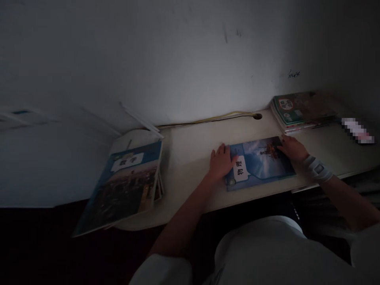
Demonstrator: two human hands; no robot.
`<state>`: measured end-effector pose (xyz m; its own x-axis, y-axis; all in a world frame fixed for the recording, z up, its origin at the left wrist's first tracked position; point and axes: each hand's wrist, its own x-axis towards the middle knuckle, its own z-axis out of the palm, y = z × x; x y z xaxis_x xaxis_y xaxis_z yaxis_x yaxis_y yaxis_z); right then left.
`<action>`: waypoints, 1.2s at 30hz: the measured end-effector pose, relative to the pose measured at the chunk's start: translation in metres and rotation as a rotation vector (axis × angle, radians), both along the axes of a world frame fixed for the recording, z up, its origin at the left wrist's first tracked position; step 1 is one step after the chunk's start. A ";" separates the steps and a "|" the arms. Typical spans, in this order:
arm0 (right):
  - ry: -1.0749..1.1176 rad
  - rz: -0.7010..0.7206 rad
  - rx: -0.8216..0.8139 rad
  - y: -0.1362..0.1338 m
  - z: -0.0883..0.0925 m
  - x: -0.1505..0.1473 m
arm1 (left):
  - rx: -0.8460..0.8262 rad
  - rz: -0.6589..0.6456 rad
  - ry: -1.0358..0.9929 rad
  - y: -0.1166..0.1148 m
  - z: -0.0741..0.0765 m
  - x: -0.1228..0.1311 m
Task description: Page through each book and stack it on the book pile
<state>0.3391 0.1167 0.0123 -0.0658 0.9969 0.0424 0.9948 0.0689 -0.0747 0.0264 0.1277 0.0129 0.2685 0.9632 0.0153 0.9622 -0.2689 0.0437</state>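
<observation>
A blue physics textbook (261, 170) lies closed on the desk, its cover turned sideways to me. My left hand (220, 161) is at its left edge, fingers stretched out over the desktop and thumb touching the cover. At the opposite edge, my right hand (294, 149) has its thumb on the cover and its fingers bent around the far right corner; how far they reach under is hidden. A pale band with a square face is on the right wrist.
On the left, a stack of large textbooks (130, 186) overhangs the desk (190, 158) edge. More books (299, 109) are piled at the back right, beside a phone (358, 130). A yellow cable (213, 118) runs along the wall to a hole (257, 116).
</observation>
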 end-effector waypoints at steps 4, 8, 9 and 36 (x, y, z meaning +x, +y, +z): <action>0.076 -0.193 -0.073 0.033 0.010 -0.008 | 0.014 0.257 -0.070 0.021 0.009 -0.011; 0.125 -0.249 -0.082 0.049 0.009 -0.015 | -0.124 0.287 -0.279 0.041 0.008 -0.018; 0.142 -0.244 -0.081 0.051 0.008 -0.016 | -0.141 0.283 -0.317 0.045 0.006 -0.019; 0.510 -0.147 0.250 0.048 -0.012 -0.013 | 0.054 0.260 -0.607 0.037 0.006 -0.017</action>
<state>0.3262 0.1646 0.0000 0.1631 0.9496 0.2679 0.8378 0.0101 -0.5459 0.0094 0.1642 0.0194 -0.0442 0.9891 0.1405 0.8049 -0.0480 0.5914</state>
